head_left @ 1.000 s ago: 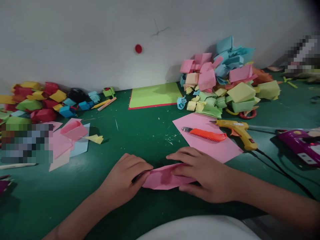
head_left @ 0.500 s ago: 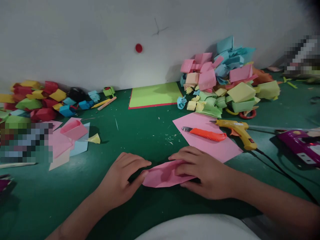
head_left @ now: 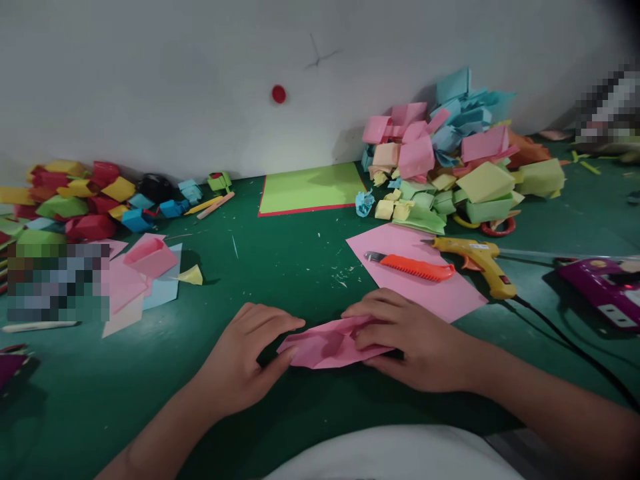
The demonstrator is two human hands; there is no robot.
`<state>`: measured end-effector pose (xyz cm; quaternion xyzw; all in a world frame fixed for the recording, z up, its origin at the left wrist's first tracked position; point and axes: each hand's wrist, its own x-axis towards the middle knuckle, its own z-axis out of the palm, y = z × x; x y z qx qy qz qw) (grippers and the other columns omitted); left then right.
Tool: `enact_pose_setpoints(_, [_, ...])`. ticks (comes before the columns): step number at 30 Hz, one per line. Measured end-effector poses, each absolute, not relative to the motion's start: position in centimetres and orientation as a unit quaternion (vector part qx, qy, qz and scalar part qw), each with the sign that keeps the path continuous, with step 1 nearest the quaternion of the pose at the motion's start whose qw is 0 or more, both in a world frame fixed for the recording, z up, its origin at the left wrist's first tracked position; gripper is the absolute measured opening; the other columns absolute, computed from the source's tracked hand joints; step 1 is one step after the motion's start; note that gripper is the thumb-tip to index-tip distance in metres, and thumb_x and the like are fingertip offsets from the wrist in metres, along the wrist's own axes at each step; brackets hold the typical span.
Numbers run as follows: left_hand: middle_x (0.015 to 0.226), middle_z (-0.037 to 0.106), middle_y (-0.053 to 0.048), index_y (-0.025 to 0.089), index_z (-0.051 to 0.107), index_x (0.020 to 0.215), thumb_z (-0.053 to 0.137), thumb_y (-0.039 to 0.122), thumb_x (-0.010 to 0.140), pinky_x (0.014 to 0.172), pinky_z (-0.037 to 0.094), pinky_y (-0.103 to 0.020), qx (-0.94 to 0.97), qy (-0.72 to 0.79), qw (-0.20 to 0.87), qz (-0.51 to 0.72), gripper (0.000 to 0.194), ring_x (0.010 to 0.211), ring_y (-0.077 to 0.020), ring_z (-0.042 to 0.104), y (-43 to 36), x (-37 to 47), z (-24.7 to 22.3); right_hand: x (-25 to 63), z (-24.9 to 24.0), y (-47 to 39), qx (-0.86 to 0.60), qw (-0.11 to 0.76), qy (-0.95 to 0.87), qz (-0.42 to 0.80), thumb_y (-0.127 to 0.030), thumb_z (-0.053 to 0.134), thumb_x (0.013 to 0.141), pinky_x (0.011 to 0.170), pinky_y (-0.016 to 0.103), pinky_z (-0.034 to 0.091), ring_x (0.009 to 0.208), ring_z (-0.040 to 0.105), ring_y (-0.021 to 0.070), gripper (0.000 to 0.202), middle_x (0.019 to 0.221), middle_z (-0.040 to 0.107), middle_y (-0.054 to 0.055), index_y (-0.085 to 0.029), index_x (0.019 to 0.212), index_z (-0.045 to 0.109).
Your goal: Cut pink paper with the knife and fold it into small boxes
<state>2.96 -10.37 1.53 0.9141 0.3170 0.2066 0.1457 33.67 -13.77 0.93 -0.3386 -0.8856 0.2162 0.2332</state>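
A folded piece of pink paper (head_left: 323, 345) lies low over the green table, creased and partly opened along its length. At its left end my left hand (head_left: 253, 350) is closed, thumb against the near edge and forefinger along the far side. Over its right end curls my right hand (head_left: 410, 343), with fingertips inside the fold and the thumb underneath. My right fingers hide that end of the paper. Just beyond my right hand, a flat pink sheet (head_left: 373, 243) carries an orange utility knife (head_left: 417, 267).
A yellow glue gun (head_left: 483, 257) with a black cord lies right, near a purple power strip (head_left: 597, 290). Pastel folded papers (head_left: 417, 157) are heaped at the back right. Bright paper pieces (head_left: 90, 227) pile up at left. A green card (head_left: 313, 190) rests against the wall.
The pink paper's left end has shifted slightly, and its near edge sits a little higher in view. Both hands keep nearly the same hold. The whole view has shifted slightly.
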Motion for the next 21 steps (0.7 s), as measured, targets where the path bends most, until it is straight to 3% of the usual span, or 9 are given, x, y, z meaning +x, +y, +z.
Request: enact_pose_setpoints(21, [0.112,0.070,-0.005,0.025,0.059,0.125,0.057,0.027,0.098,0.086,0.045,-0.035,0.924,0.306,0.153,0.170,0.028,0.099,-0.0207,0.063,-10.43,2.97,1.76,33.48,0.52,-13.64,-0.329,0.240,-0.893,0.192,-0.020,0.057,0.098,0.092,0.042,0.052,0.105,0.059,0.0228,0.018,0.119,0.068,0.011,-0.018,0.107,0.072])
